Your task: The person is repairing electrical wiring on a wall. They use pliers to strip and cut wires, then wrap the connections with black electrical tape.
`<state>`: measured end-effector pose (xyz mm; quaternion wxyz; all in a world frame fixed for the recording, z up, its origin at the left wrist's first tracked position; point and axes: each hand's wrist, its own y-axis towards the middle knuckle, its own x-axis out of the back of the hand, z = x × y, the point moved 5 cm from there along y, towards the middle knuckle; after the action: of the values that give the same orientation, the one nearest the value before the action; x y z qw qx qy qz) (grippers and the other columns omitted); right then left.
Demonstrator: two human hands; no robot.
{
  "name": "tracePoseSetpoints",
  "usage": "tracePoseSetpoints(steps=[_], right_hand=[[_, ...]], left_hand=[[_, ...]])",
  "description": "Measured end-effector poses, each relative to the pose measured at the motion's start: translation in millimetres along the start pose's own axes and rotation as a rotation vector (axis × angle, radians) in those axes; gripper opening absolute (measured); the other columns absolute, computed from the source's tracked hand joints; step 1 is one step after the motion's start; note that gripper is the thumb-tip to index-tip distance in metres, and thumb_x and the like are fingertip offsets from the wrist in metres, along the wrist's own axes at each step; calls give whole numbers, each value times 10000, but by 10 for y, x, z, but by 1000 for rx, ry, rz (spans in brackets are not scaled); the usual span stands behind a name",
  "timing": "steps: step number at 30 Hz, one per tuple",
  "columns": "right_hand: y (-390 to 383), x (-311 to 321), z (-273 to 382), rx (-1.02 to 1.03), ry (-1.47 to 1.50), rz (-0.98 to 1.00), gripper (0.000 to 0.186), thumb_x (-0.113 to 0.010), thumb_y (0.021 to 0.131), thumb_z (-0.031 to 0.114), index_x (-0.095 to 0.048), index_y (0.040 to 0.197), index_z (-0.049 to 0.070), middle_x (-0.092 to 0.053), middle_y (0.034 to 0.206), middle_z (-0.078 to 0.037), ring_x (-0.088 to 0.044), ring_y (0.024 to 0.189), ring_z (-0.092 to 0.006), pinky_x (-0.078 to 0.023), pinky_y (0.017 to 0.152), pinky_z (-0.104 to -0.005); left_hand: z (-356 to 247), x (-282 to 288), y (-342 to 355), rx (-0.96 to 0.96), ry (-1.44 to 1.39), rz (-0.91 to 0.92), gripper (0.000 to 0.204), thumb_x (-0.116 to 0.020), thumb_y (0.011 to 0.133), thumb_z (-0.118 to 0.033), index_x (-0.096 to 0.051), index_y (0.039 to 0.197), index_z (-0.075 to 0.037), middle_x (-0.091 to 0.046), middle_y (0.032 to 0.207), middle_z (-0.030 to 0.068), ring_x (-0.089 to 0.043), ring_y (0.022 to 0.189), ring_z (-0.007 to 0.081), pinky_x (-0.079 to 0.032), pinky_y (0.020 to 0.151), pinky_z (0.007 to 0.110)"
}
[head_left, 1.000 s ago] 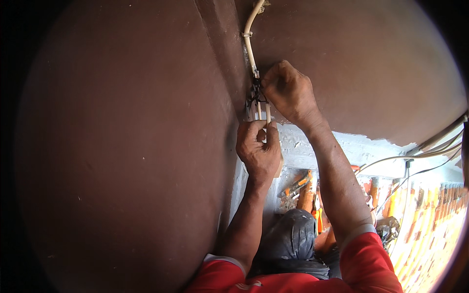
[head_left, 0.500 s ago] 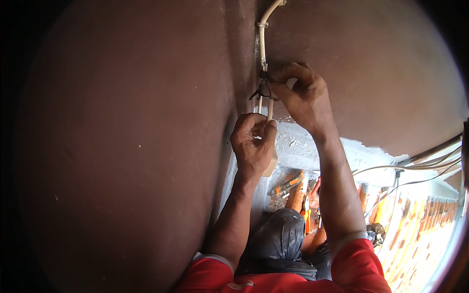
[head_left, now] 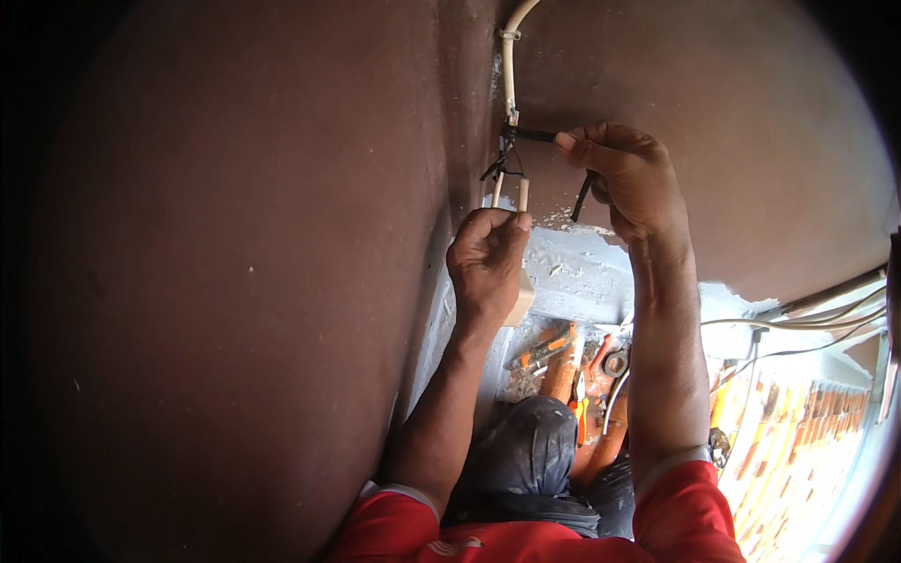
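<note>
A cream cable point(head_left: 509, 80) comes down the wall corner and ends in a splice wrapped in black tape point(head_left: 510, 141). Loose dark wire ends and two cream cable pieces point(head_left: 523, 194) hang below the splice. My left hand point(head_left: 488, 258) is closed on these cream cables, pinching them between thumb and fingers. From the splice a strip of black electrical tape point(head_left: 537, 136) runs taut sideways to my right hand point(head_left: 638, 178), which pinches it between thumb and forefinger. The strip's free tail dangles under that hand. A cream box point(head_left: 522, 298) shows behind my left wrist, partly hidden.
Brown walls point(head_left: 235, 281) meet at the corner behind the cable, above a white-smeared ledge point(head_left: 587, 272). Below lie orange-handled pliers point(head_left: 581, 413), a dark tape roll point(head_left: 615, 364) and an orange-and-black tool point(head_left: 542, 352), beside my knee point(head_left: 535, 441). Several cables point(head_left: 817, 322) run along the right.
My right hand has moved right, away from the splice, drawing the black tape strip out taut. My left hand still grips the cream cables in nearly the same place.
</note>
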<state>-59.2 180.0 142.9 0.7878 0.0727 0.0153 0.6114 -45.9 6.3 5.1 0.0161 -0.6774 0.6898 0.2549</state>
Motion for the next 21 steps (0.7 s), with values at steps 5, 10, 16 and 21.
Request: tracePoseSetpoints(steps=[5, 10, 16, 21], right_hand=[[-58, -108, 111, -68, 252, 94, 144, -908, 907, 120, -824, 929, 5, -714, 813, -29, -508, 627, -78, -358, 545, -291], [77, -407, 411, -2, 84, 167, 160, -862, 926, 153, -829, 933, -4, -708, 802, -41, -518, 633, -88, -369, 546, -293], [177, -582, 640, -3, -133, 279, 190, -825, 882, 129, -840, 988, -28, -727, 830, -64, -520, 626, -111, -381, 544, -297], [154, -644, 684, -20, -98, 292, 203, -791, 883, 114, -835, 1016, -31, -707, 794, -62, -508, 597, -117, -368, 498, -306]], left_hand=[[39, -56, 15, -61, 106, -38, 196, -793, 1052, -94, -695, 904, -9, -624, 809, -56, -522, 732, 31, -441, 673, 241], [-147, -155, -69, -138, 301, -109, 156, -805, 1020, -60, -668, 1084, -21, -654, 793, 10, -656, 753, 75, -523, 667, 285], [-548, -247, 60, -495, 632, -17, 874, -787, 901, 53, -413, 1681, -77, -725, 934, 155, -756, 782, 270, -604, 701, 376], [-632, -254, 278, -434, 763, 58, 1021, -786, 854, 71, -323, 1747, -101, -769, 1192, 223, -786, 864, 300, -626, 775, 423]])
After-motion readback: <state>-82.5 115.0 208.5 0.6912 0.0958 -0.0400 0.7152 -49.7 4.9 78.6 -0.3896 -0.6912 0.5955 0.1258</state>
